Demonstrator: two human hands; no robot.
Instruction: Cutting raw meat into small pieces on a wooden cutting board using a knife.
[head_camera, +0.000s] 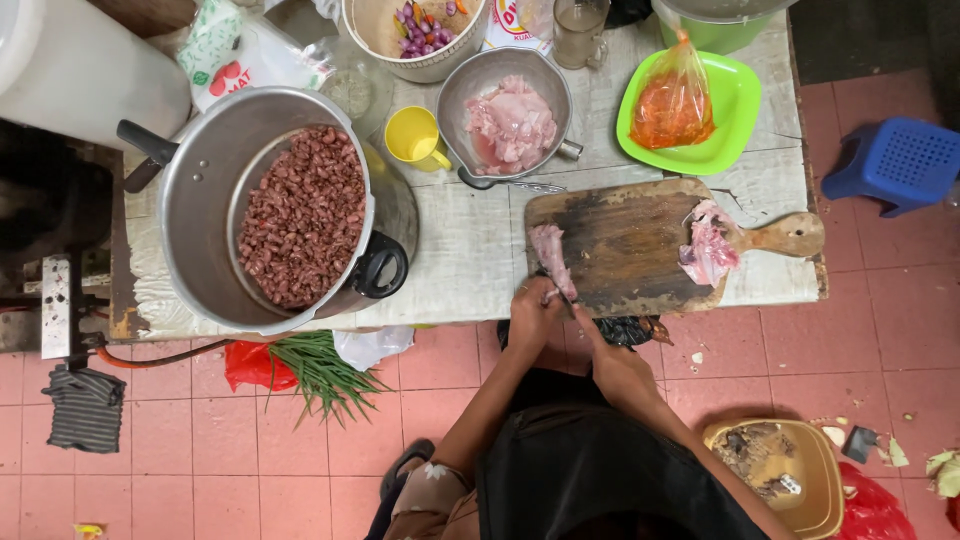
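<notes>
The left hand (533, 312) has its fingers curled down close together, pinching the near end of a pale pink strip of raw meat (553, 259) at the near left corner of the dark, worn wooden cutting board with a handle (630, 240). Just beside it, the right hand (612, 362) is closed around something thin whose tip meets the same end of the strip; what it grips is too hidden to tell. The strip is narrow, glossy and pinkish-white. Its long axis runs from the hands away across the board, slanting slightly left. Farther right, a ragged pink lump of raw meat (706, 250) lies near the board's handle.
</notes>
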